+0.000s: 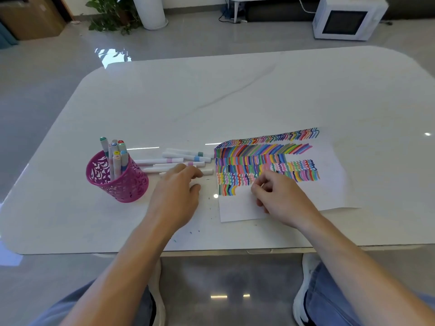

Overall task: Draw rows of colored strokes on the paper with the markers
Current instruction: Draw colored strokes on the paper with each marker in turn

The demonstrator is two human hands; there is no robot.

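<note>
Under the near table edge, jeans knees and white shoes (pixel 303 297). Left hand (pixel 175 194) lies with fingers mostly straight on the loose markers (pixel 179 160), gripping nothing. Right hand (pixel 280 198) rests on the paper (pixel 235 208), fingers curled; can't tell if it pinches anything. Paper lies just right of the markers, full of colored stroke rows. Pink mesh cup (pixel 127 187) at left holds upright markers (pixel 116 151). White table (pixel 235 95). Beyond on floor: microwave (pixel 346 20), plant (pixel 110 12).

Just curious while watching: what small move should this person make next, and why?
Probably close the left hand on one of the loose markers it reaches over: the lowest row on the paper stops short, and the right hand shows no marker.
</note>
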